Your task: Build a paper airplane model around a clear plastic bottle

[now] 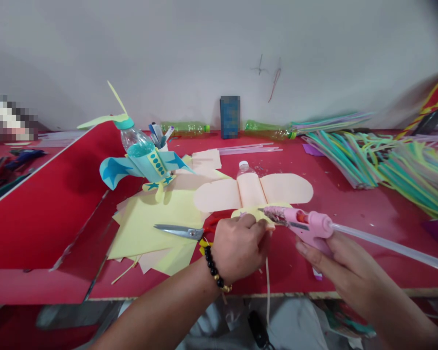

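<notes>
My right hand (339,262) is wrapped round the handle of a pink hot glue gun (310,226), with a long clear glue stick (390,245) sticking out of its back. The nozzle points left, just over a yellow paper piece (255,211) at the near end of a bottle airplane (252,189). That airplane is a clear plastic bottle wrapped in peach paper, with two rounded peach wings, its white cap facing away. My left hand (241,243) has its fingers closed at the airplane's near end; the exact grip is partly hidden. Scissors (178,231) with red handles lie beside this hand.
Yellow and peach paper sheets (153,214) lie at left under the scissors. Behind them stands a finished-looking blue bottle airplane (142,150), beside a red board (51,204). Green bottles (266,130) and a dark blue box (229,117) line the wall. Bundled coloured strips (350,155) lie at right.
</notes>
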A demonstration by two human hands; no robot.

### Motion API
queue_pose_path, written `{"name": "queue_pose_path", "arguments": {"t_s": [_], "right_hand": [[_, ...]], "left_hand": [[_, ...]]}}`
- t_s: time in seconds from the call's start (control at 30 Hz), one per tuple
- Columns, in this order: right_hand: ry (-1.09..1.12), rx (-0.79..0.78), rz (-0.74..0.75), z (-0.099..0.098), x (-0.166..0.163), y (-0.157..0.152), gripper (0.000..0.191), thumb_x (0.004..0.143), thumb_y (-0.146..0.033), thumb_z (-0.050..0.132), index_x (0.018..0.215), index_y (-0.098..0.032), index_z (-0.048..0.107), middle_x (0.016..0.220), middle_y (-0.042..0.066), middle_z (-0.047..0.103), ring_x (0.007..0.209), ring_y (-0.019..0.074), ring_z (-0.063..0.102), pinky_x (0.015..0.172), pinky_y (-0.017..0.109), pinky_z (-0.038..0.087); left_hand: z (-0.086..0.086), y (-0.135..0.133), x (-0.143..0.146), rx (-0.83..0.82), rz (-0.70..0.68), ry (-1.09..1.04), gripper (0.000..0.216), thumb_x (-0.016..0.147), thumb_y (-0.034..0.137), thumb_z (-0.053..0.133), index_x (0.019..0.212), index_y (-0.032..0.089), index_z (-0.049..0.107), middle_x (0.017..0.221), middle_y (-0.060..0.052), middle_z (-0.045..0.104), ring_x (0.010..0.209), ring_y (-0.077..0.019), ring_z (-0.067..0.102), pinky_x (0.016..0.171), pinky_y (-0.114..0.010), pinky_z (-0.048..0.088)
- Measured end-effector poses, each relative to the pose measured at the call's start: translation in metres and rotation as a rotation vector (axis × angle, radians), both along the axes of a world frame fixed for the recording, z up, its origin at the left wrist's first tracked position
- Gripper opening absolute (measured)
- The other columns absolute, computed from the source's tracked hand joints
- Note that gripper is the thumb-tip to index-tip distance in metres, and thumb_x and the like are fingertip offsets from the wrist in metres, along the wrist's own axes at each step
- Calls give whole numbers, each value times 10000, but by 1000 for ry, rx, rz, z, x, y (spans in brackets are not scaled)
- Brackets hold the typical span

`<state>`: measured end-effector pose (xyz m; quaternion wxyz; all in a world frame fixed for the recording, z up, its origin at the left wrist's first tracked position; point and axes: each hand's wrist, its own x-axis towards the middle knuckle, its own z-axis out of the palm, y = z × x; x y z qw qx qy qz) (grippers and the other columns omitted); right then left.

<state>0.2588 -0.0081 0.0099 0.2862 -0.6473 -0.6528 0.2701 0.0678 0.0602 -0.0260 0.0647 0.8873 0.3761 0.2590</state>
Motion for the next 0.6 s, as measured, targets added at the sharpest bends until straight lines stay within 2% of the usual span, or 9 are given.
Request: {"name": "queue_pose_path", "arguments": {"t_s": [0.13,0.37,0.47,0.6], "right_hand": [[-7,-30,-11,0,0,-3,455,878,-398,509,1290,-207,528,1103,92,676,1103,293,596,901,389,517],[-20,-62,17,3,-1,5,485,894,-441,469,1310,-194,507,1179,113,639,1052,287,609,982,454,453],[7,-57,24,2,-1,3,471,897,-429,474,1308,-201,500,1220,110,617,1110,287,578,1005,446,432],[20,-74,-12,1,1,-4,405,880,-416,504,1229,-217,558,1078,87,673,1075,288,598,908,409,503]], "left_hand": [[1,0,0,5,-4,-10,229,862,292,464,904,208,674,696,-11,622,600,-154,594,496,-279,397],[1,0,0,-7,-3,-3,213,864,286,471,812,192,655,688,-25,620,613,-143,600,526,-254,409],[1,0,0,-11,-6,-2,220,866,293,464,820,196,656,695,-21,619,620,-150,603,523,-261,409],[1,0,-1,-12,-10,-1,221,863,301,467,878,203,665,707,-17,625,613,-155,595,503,-270,391]]}}
